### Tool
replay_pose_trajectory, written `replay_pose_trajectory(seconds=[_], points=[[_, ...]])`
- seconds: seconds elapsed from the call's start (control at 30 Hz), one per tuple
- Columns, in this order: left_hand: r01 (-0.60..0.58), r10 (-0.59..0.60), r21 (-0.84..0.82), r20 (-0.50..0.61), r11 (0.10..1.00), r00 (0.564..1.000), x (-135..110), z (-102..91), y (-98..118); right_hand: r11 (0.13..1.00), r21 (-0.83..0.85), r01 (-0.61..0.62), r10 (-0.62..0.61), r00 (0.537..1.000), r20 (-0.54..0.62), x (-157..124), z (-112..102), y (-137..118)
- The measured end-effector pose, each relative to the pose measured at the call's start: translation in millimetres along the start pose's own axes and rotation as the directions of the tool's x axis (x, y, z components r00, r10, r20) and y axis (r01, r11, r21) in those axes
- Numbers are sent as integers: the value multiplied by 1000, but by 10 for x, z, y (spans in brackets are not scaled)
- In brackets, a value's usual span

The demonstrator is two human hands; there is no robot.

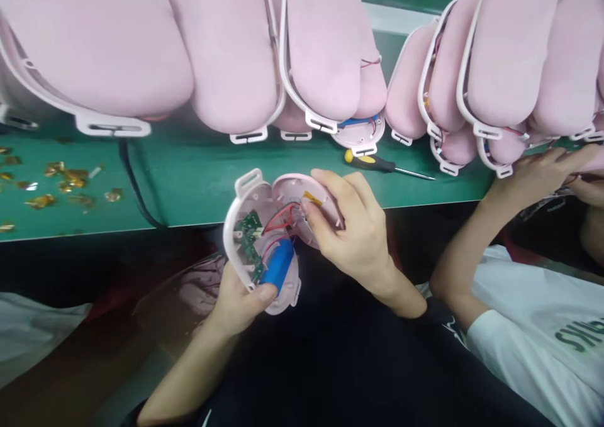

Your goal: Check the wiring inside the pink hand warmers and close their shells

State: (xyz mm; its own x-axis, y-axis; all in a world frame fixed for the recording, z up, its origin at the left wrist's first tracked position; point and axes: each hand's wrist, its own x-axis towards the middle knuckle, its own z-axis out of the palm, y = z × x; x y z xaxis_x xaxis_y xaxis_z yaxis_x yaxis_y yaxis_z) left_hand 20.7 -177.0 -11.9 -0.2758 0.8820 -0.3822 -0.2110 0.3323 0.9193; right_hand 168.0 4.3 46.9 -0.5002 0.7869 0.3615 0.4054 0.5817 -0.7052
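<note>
My left hand (pixel 238 301) is closed around the lower edge of an open pink shell half (pixel 236 216), which holds a green circuit board (pixel 248 238), a blue cylindrical battery (pixel 278 265) and red wires (pixel 280 216). My right hand (pixel 352 229) grips the second pink shell half (pixel 287 191), tilted against the first; a strip of yellow tape (pixel 312 197) shows on it by the thumb. Both halves are held just in front of the green table's edge.
Rows of pink padded shells (pixel 311 49) fill the back of the green table (pixel 189 175). A yellow-handled screwdriver (pixel 377 164) lies behind my right hand. Gold tape scraps (pixel 61 185) lie at left. A co-worker's hand (pixel 538 172) reaches the shells at right.
</note>
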Motion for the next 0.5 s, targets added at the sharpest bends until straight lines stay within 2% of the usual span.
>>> replay_pose_trajectory(seconds=[0.13, 0.3, 0.43, 0.5], points=[[-63, 64, 20, -60, 998, 996, 9, 48, 65, 1000, 16, 16, -17, 999, 38, -16, 41, -82], [-36, 25, -107, -103, 994, 994, 30, 70, 169, 990, 114, 81, -99, 982, 159, -15, -12, -123], [-9, -1, -94, -107, 996, 994, 64, 156, 316, 989, 103, 104, -112, 991, 77, -24, 9, -128], [-4, -7, -94, -118, 996, 993, 91, 213, 395, 993, 91, 81, -89, 992, 92, -35, 28, -151]])
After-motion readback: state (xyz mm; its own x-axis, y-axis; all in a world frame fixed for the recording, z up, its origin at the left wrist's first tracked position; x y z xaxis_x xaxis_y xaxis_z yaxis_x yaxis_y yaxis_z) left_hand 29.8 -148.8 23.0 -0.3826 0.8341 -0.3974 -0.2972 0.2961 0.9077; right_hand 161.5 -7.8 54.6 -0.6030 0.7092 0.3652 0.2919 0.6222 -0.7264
